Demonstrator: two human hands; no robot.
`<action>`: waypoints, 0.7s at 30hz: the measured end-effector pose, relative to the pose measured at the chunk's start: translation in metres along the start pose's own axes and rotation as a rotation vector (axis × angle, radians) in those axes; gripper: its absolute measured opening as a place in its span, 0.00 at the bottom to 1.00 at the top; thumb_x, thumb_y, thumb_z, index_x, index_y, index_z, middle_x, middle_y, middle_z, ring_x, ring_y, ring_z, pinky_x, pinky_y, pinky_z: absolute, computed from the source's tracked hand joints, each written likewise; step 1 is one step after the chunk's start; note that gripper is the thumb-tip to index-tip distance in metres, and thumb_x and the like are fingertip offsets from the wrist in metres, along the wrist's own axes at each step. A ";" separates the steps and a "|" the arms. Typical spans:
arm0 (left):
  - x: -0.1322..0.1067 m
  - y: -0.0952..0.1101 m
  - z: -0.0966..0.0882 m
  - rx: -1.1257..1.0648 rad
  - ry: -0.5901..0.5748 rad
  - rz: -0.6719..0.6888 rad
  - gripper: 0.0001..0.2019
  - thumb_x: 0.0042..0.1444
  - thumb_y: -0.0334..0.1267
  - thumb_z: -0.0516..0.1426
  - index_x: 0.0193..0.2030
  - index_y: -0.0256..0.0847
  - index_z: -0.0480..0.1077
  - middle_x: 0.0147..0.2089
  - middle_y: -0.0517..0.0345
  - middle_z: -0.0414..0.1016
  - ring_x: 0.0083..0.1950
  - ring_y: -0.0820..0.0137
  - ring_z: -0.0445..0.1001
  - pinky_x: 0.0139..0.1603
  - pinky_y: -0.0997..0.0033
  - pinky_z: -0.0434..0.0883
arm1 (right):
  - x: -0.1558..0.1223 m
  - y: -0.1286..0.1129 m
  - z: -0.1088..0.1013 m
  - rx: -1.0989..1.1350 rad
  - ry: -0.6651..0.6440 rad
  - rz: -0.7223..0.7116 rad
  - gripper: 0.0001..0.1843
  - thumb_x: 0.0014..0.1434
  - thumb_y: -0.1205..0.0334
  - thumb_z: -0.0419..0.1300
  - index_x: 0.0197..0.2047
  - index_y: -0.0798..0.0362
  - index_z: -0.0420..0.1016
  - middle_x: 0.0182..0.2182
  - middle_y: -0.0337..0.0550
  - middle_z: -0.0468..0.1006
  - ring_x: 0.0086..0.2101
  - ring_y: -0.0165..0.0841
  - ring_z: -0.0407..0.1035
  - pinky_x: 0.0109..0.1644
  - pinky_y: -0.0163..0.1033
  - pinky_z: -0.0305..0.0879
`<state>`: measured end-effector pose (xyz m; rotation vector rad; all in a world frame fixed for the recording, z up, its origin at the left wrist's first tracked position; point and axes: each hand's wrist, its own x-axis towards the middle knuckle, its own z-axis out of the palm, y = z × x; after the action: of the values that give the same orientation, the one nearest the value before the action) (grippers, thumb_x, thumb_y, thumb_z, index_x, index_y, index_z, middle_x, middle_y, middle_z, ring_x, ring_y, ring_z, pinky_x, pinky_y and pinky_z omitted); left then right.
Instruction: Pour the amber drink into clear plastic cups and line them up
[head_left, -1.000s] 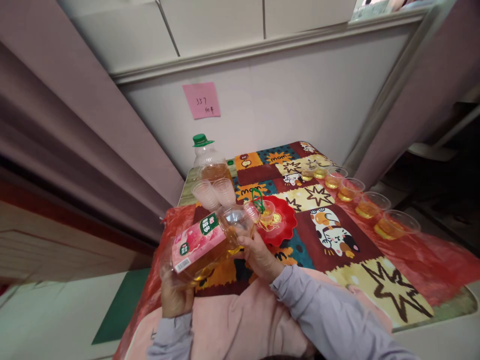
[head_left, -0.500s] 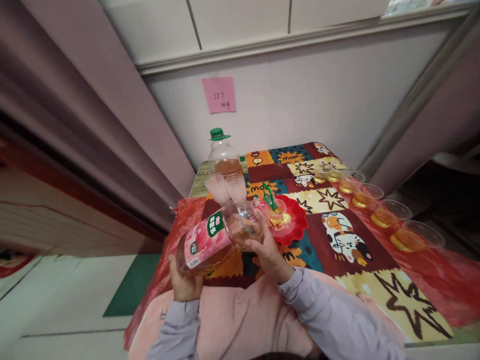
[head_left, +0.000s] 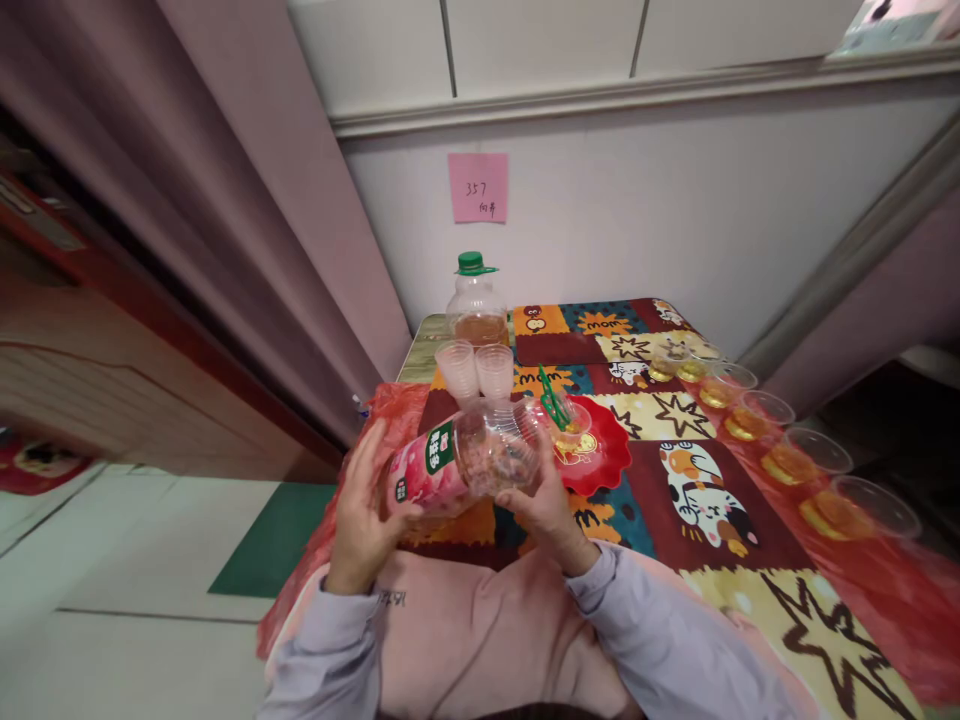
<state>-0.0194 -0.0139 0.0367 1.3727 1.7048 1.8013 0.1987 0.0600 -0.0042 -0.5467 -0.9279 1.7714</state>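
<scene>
Both hands [head_left: 367, 515] [head_left: 551, 505] were full, left cupping the base and right gripping the neck of a juice bottle [head_left: 427, 465] tipped by the cup [head_left: 581, 422] on the red plate [head_left: 619, 455], pouring I guess, so next called for a steady tilt.

Soft, dim indoor light; curtain folds [head_left: 217, 190] in shadow; wide-angle stretch and blur toward edges.

Base of bottle [head_left: 480, 460] hidden by left hand [head_left: 360, 528], door [head_left: 150, 370] cut off
</scene>
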 end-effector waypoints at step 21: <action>0.020 0.001 -0.012 0.241 -0.202 0.047 0.57 0.27 0.60 0.79 0.69 0.44 0.75 0.69 0.39 0.77 0.72 0.32 0.72 0.76 0.37 0.63 | 0.008 -0.011 -0.013 -0.165 0.178 0.040 0.35 0.54 0.46 0.77 0.61 0.46 0.76 0.54 0.51 0.83 0.52 0.47 0.82 0.57 0.57 0.81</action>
<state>-0.0382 -0.0057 0.0483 1.6424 1.8374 1.4576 0.2114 0.0742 -0.0030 -0.8208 -0.9478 1.6598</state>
